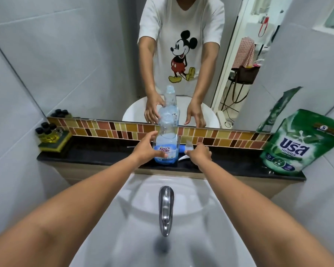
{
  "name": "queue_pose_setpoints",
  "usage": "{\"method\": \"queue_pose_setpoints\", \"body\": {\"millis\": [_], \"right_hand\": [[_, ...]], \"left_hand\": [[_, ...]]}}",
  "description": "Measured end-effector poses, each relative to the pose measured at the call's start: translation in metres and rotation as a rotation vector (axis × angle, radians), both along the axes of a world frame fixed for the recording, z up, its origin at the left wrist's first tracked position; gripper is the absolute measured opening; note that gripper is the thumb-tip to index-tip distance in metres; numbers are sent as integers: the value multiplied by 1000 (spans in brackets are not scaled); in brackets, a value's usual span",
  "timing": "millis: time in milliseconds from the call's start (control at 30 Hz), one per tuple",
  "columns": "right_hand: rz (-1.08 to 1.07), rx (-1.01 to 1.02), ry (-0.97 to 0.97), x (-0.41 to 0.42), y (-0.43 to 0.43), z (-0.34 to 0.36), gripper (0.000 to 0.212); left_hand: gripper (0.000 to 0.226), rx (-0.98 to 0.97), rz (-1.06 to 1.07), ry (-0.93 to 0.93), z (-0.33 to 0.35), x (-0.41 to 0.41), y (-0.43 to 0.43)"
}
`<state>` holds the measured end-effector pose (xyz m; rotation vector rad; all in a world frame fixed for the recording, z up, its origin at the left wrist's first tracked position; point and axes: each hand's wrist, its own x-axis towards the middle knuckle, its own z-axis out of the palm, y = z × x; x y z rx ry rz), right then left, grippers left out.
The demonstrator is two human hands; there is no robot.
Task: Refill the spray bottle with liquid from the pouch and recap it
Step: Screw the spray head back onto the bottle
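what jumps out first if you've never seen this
The uncapped clear spray bottle stands on the black ledge before the mirror. The left hand is curved beside it and the right hand is just to its right. A bright green pouch leans at the ledge's right end, and a chrome faucet juts over the white sink below.

Pale grey wall tiles close in on both sides. A wide mirror fills the back wall above a strip of brown, amber and orange mosaic tile. Below runs a black ledge, and nearer lies a white basin with a chrome tap. The mirror reflects a white-framed doorway onto a bright room
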<state>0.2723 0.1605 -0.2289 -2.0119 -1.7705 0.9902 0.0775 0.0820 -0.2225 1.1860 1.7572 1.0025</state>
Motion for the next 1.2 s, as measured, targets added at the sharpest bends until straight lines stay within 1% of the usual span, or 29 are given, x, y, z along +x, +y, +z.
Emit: {"method": "queue_pose_setpoints", "body": {"millis": [67,133,267,433,500,600,733,833,933,1033,1200], "right_hand": [[4,2,-11,-2,6,-5,59],[6,-6,-12,-6,10,-8,58],[18,-8,-45,-9,14,-15,64],[-11,-30,-25,-12,16,-19,52],[-30,-67,33,-11,16,-20,48],[-27,-81,138,-7,14,-21,46],[-40,-111,387,6,10,-11,49],[0,-78,519,18,8,-1,50],[22,-38,582,28,4,15,48],[23,21,617,35,-1,35,40],[21,131,662,46,-6,73,36]], "left_hand": [[87,15,-10,-62,-4,0,4],[79,24,-15,-96,-8,1,7],[71,22,-11,-137,-15,1,10],[64,39,-2,-127,-19,0,11],[63,40,3,-102,-20,0,10],[60,40,14,-113,-23,0,8],[54,65,33,-124,-22,-2,1],[52,65,39,-112,-17,-8,-7],[52,51,37,-69,-14,-16,-13],[51,40,51,-21,-10,-23,-21],[46,32,91,56,-3,-35,-37]]}}
